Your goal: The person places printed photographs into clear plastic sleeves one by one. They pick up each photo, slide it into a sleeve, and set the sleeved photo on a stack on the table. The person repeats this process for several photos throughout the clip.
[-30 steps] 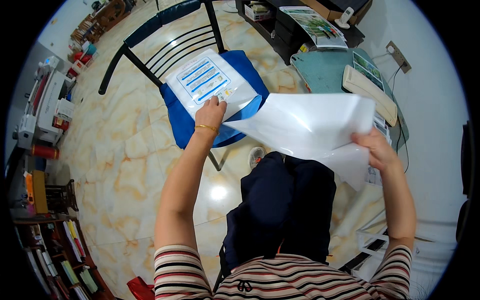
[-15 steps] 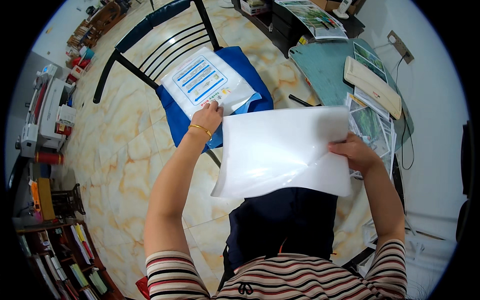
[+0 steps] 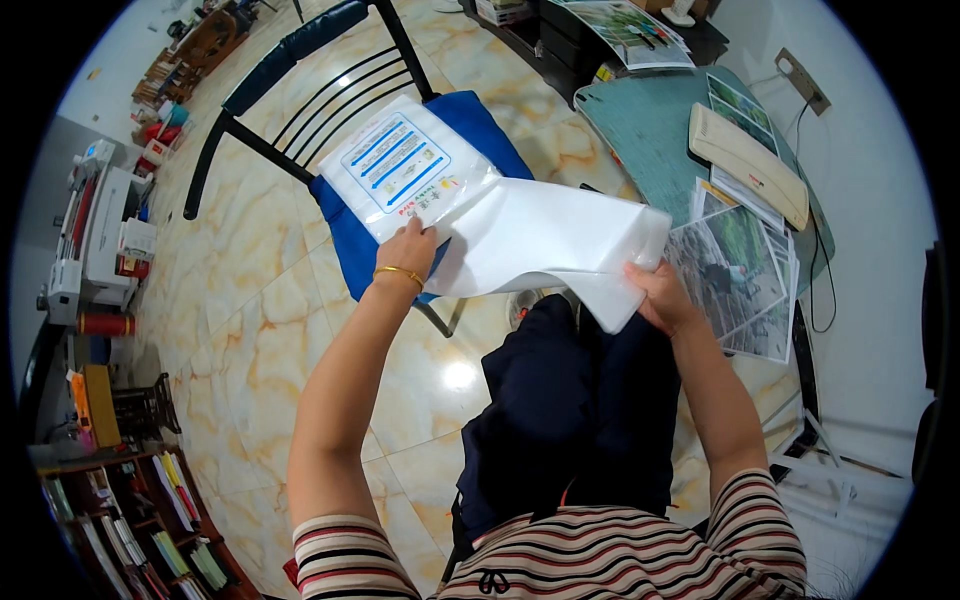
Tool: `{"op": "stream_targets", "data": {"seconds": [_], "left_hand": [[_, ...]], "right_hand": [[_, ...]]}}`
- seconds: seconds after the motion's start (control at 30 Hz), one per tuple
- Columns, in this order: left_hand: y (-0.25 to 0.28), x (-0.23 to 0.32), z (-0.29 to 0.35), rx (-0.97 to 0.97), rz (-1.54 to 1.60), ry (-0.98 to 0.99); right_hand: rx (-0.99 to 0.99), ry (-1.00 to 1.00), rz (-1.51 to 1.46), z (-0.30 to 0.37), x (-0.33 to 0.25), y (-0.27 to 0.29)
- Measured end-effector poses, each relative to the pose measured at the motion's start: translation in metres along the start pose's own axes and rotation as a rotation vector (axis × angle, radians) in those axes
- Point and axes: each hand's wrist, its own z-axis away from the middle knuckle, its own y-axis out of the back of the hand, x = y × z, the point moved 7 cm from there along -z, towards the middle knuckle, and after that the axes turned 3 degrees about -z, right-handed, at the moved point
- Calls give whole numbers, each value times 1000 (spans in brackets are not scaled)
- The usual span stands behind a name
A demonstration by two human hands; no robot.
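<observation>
A white plastic packet (image 3: pixel 375 150) with blue printed stripes lies on the blue seat of a chair (image 3: pixel 345 235). My left hand (image 3: pixel 408 250) pinches the packet's near edge, its fingers partly out of sight. A glossy, translucent white plastic film sheet (image 3: pixel 545 230) stretches from beside the packet across to my right hand (image 3: pixel 660 297). My right hand is closed on the sheet's right end, thumb on top, and that end bends and hangs in a fold above my knees. Whether the sheet's left end lies in the packet or only against it, I cannot tell.
On the right, a green table (image 3: pixel 640 130) bears a long cream device (image 3: pixel 748 165) and printed photos (image 3: pixel 735 270) overhanging its edge. A power cord (image 3: pixel 822 280) hangs by the wall. Shelves of books (image 3: pixel 130 525) stand at the lower left.
My right hand has drawn in to the left, bringing the sheet's left end against the packet. The sheet, flatter before, is now bent and folded. My left hand has barely moved.
</observation>
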Motion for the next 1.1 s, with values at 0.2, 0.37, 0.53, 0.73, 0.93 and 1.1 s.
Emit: {"op": "stream_targets", "data": {"seconds": [0.2, 0.37, 0.53, 0.73, 0.93, 1.1], "left_hand": [[-14, -8, 41, -23, 320, 362], [-105, -43, 70, 230, 782, 581], [-88, 12, 62, 348, 2048, 851], [-74, 29, 47, 541, 2237, 877], [-81, 33, 48, 644, 1737, 930], [-77, 40, 52, 543, 1905, 960]], "right_hand": [[25, 33, -132, 1, 30, 5], [109, 13, -148, -5, 47, -11], [164, 51, -142, 1, 44, -3], [199, 86, -162, 6, 44, -5], [94, -105, -74, 9, 48, -19], [222, -180, 252, -1, 74, 15]]}}
